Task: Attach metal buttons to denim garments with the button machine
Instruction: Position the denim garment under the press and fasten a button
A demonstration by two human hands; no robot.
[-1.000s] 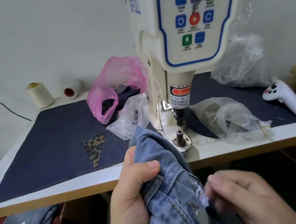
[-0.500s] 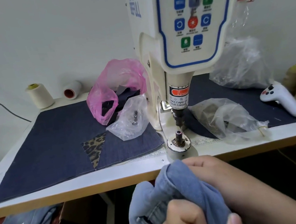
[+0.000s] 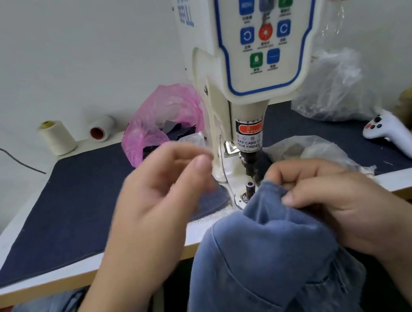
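Change: your left hand (image 3: 161, 189) has let go of the jacket (image 3: 262, 254); now it's empty, fingers loosely curled, blurred, at 10 o'clock from the die (image 3: 250, 189).
Right hand (image 3: 320, 192): you pinch the jacket's edge beside the die.
Meaning: likely fetching a button next.

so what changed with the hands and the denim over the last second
The left hand let go of the light blue denim garment and lifted toward the pink plastic bag, fingers loose. The right hand took a pinch on the garment's edge and brought it up beside the cream button machine. The things on the table stayed put.
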